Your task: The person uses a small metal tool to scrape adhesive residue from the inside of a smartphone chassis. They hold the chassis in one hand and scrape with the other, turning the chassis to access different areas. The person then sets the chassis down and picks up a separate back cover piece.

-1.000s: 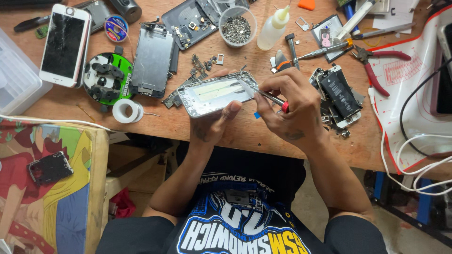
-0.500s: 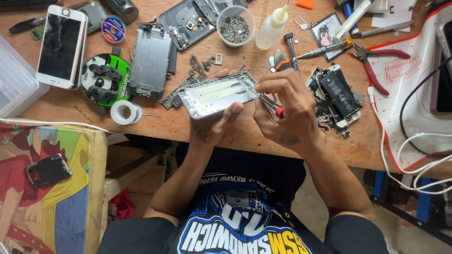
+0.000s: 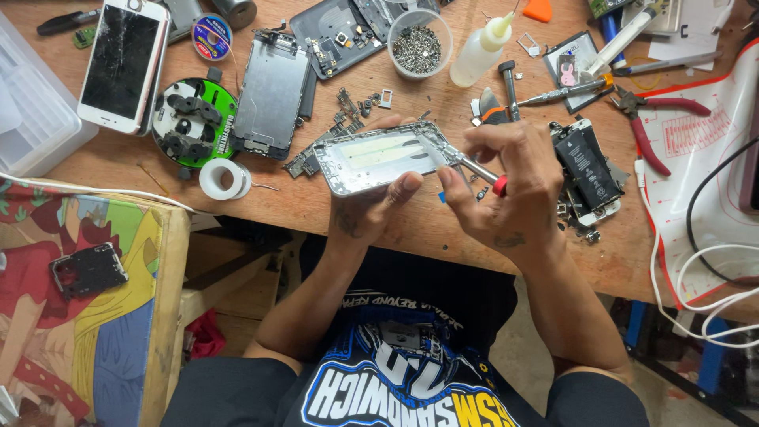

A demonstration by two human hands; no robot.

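My left hand (image 3: 373, 207) grips the near edge of an opened silver phone housing (image 3: 378, 156) and holds it just above the wooden workbench (image 3: 316, 207). My right hand (image 3: 506, 186) holds a slim metal screwdriver with a red tip (image 3: 478, 171), and its point rests at the housing's right end. Pale strips run along the inside of the housing. My right fingers hide the exact spot the tool touches.
A cracked white phone (image 3: 122, 59), a green round fixture (image 3: 192, 120), a grey phone frame (image 3: 271, 95), a cup of screws (image 3: 421, 41), a glue bottle (image 3: 481, 49), red pliers (image 3: 652, 130), a phone with battery (image 3: 589, 170), a tape roll (image 3: 224, 179) and white cables (image 3: 696, 292).
My right hand has shifted slightly left along the housing's right end with the screwdriver. The view has drifted a little.
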